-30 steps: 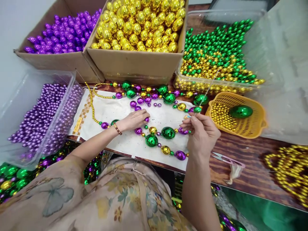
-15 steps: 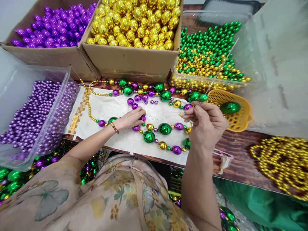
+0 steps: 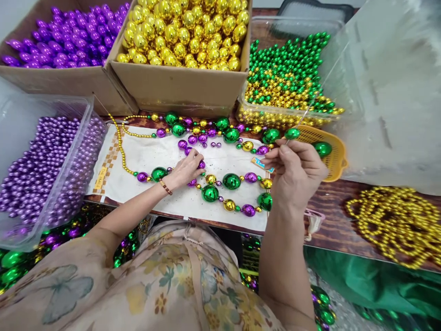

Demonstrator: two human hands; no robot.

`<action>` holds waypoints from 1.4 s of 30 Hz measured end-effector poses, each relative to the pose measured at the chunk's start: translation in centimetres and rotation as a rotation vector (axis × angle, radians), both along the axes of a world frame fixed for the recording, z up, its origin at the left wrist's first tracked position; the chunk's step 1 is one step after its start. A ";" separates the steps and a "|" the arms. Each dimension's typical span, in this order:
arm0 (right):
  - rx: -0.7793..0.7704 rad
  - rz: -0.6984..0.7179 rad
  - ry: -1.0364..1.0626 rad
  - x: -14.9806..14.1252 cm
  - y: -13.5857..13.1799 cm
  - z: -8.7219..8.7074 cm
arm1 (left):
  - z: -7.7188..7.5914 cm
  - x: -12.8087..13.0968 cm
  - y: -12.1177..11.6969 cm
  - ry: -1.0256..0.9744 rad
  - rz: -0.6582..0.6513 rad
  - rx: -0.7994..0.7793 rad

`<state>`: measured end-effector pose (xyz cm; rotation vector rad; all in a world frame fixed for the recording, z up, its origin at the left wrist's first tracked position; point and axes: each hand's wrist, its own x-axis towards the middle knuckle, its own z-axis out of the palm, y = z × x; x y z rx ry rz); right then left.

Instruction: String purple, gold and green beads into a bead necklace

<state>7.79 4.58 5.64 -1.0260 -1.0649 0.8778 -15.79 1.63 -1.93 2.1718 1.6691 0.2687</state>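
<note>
The long needle (image 3: 306,111) is gripped by the right hand (image 3: 295,168) near the yellow basket (image 3: 335,168), slanted, tip pointed forward and right. A purple bead (image 3: 201,164) is pinched by the left hand (image 3: 186,171).

Workshop; boxes (image 3: 175,87) of loose beads (image 3: 188,39)

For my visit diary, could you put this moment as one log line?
left hand: at purple bead | right hand: holding thin needle at green bead | strung beads: across white cloth
</note>
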 end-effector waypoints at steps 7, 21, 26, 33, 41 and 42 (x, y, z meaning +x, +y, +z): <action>-0.086 0.073 -0.094 2.0 0.7 -1.0 | 0.3 -0.1 -0.5 0.033 0.078 0.118; -0.126 0.148 -0.109 4.9 1.7 -1.1 | 3.2 9.4 -6.3 -0.350 -0.399 -0.005; -0.083 0.197 -0.091 5.1 1.7 -1.0 | 3.2 13.4 -4.6 -0.104 -0.399 -0.133; -0.068 0.220 -0.033 5.6 1.8 -2.0 | 3.1 16.9 -1.6 0.159 -0.344 -0.249; -0.099 0.207 -0.015 6.0 1.8 -2.4 | 1.7 18.7 -0.4 0.219 -0.342 -0.328; -0.101 0.205 -0.011 6.0 1.8 -2.5 | 1.5 18.8 -0.3 0.223 -0.341 -0.326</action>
